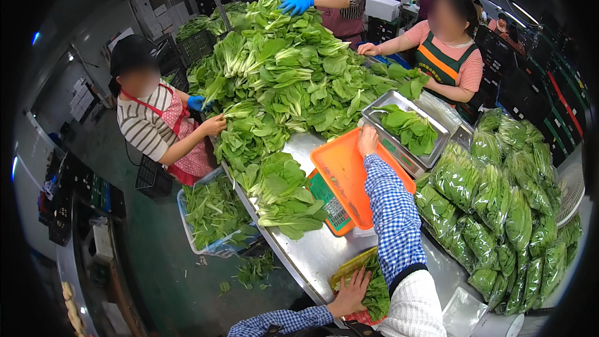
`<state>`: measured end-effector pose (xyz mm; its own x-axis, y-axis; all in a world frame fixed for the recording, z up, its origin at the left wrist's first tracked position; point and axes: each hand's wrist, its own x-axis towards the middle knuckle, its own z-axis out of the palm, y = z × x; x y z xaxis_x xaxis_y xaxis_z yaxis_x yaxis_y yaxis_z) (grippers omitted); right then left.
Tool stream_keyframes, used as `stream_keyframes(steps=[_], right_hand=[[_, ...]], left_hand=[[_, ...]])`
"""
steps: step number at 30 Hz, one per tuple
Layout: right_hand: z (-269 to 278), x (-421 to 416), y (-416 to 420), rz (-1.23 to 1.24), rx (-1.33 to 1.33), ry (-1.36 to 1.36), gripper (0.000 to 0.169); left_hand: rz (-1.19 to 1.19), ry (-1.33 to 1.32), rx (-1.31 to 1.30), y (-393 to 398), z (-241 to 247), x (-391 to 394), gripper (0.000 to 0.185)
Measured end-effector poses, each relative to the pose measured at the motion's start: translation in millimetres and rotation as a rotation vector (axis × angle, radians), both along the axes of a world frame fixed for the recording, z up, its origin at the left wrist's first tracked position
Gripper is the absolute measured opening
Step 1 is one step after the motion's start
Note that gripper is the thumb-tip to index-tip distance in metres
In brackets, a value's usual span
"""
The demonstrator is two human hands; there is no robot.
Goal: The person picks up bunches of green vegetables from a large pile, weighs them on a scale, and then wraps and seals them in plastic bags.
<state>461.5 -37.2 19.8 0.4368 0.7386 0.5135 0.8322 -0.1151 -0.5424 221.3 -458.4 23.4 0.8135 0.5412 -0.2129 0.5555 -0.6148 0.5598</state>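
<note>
My right hand (pixel 368 140), at the end of a blue checked sleeve, touches the far edge of an orange plastic tray (pixel 339 164) on a digital scale (pixel 327 201); its fingers are partly hidden. Near the table's front edge, my left hand (pixel 352 290) rests spread on leafy greens (pixel 376 285) in a yellow basket (pixel 344 267). Whether its fingers grip any leaves is unclear. Left of the scale lies a bunch of greens (pixel 285 196). Beyond the orange tray, a metal tray (pixel 440 150) holds more greens (pixel 409 128).
A large heap of leafy greens (pixel 290 70) covers the far table. Bagged greens (pixel 486 196) are piled at right, near a fan (pixel 571 196). Three co-workers stand around the heap. A tub of leaves (pixel 187 229) sits left of the metal table (pixel 299 252). Clear bags (pixel 463 309) lie front right.
</note>
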Motion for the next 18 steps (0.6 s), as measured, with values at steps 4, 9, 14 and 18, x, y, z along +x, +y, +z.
stream_keyframes(steps=[4,9,14,18], right_hand=[[-5.3,4.7,6.2,-0.065,-0.004,0.006,0.01],[-3.3,1.7,11.7,-0.051,-0.001,-0.043,0.009],[0.4,10.0,15.9,-0.296,0.147,0.377,0.012],[58.0,-122.2,-43.3,1.016,0.072,1.025,0.027]], left_hand=[[-0.001,-0.032,-0.013,-1.3,-4.4,-0.1,0.116],[0.015,-0.047,-0.002,-3.3,-15.6,0.3,0.118],[-0.002,-0.066,-0.014,-4.4,-13.6,-1.7,0.119],[-0.007,0.074,0.011,-2.7,1.2,0.3,0.119]])
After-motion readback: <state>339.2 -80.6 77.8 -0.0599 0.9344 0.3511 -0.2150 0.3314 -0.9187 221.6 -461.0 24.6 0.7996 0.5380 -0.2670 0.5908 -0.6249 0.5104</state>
